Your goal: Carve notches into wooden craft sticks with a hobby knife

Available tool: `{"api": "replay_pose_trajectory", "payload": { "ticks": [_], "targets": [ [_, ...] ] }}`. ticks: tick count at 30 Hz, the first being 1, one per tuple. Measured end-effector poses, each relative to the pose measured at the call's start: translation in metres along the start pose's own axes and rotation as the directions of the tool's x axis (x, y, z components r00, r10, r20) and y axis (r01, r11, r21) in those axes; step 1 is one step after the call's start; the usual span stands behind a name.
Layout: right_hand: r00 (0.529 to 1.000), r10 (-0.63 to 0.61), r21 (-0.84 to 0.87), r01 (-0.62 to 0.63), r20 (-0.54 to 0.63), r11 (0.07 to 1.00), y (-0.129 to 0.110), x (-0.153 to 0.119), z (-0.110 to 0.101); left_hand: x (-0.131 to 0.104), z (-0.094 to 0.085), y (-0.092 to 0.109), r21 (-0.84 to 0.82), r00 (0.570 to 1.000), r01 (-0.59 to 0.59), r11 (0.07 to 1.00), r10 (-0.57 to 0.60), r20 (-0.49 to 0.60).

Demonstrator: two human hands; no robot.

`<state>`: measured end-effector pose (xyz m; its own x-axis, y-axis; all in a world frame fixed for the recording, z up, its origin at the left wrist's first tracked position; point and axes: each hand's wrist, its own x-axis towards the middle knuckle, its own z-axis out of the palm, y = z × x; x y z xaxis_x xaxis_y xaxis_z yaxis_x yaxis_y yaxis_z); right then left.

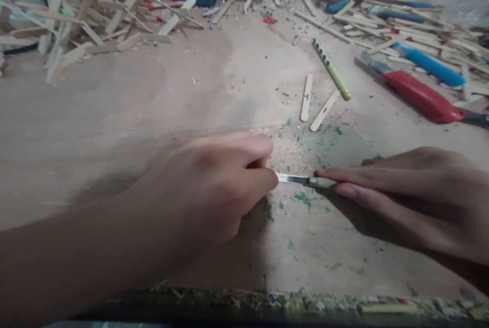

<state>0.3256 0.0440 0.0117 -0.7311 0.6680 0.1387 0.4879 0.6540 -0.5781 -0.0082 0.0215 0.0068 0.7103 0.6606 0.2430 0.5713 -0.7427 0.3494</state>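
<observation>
Fingers of left hand [214,190] curled tight around a craft-knife blade [296,180], right hand [405,195] fingertips pressed together pinning a small stick piece [324,182] on the board [153,114]; cut appears underway, piece not visibly parted.

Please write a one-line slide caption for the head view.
Left hand and right hand meet at a small metal blade on a worn board, loose wooden sticks behind.

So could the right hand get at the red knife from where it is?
Probably yes. The right hand rests on the board, and the red knife lies beyond it on the same side with only bare board between them.
</observation>
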Motion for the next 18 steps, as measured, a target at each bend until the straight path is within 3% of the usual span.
{"api": "replay_pose_trajectory", "payload": {
  "ticks": [9,18],
  "targets": [
    [0.999,0.041,0.054,-0.041,-0.006,0.998,0.0064,-0.0113,-0.0078,-0.0014,0.0028,0.001,0.006,0.999,0.0,1.0,0.0,-0.039],
    [0.999,-0.021,-0.161,0.013,-0.047,0.987,0.0089,-0.0092,-0.0088,-0.0009,0.0029,-0.0009,0.0,0.999,-0.029,1.0,0.029,-0.035]
  ]
}}
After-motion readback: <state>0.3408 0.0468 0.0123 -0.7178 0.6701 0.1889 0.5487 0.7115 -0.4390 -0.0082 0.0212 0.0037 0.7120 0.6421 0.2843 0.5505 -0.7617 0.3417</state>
